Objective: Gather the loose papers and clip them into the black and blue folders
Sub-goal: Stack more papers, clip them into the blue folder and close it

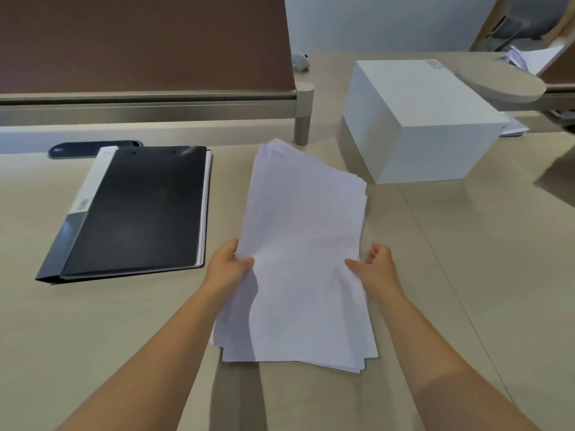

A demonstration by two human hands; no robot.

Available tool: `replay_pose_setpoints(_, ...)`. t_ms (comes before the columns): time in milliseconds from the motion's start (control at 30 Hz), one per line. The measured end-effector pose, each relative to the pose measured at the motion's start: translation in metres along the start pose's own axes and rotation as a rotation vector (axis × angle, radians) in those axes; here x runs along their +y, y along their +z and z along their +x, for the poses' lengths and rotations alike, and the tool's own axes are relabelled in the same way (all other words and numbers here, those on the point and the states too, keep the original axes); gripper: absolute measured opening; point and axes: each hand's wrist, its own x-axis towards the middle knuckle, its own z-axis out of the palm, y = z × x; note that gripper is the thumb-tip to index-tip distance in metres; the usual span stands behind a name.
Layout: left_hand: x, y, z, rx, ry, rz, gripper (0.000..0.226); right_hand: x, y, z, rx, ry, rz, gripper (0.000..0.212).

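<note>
A thick, uneven stack of white papers (298, 244) is lifted off the desk in the middle of the view, its near end drooping. My left hand (228, 265) grips the stack's left edge with the thumb on top. My right hand (375, 265) holds the right edge, thumb on the sheets and fingers partly spread. A black folder (137, 209) with a white spine label lies closed on the desk to the left, papers showing along its right edge. No blue folder is in view.
A white box (426, 119) stands at the back right. A brown partition panel (143, 42) on a metal rail runs along the back left. More papers (529, 57) lie on the far right desk. A dark cable cover (84, 149) sits behind the folder.
</note>
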Motion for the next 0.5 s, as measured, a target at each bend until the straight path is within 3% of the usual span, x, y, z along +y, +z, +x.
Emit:
replay_pose_setpoints(67,0.005,-0.013,-0.005,0.000,0.033,-0.014,0.026,-0.010,0.004,0.001,-0.075,0.064,0.175,0.065)
replay_pose_setpoints(133,0.014,-0.027,-0.011,0.013,0.059,-0.031,0.021,-0.021,0.009,0.000,-0.166,0.056,0.301,0.045)
replay_pose_setpoints(300,0.046,-0.054,-0.022,0.011,0.159,-0.061,0.029,-0.064,0.023,-0.015,-0.103,-0.161,0.279,0.028)
replay_pose_setpoints(500,0.079,-0.069,-0.028,-0.027,0.282,-0.093,0.028,-0.098,0.016,-0.032,-0.188,-0.405,0.319,0.039)
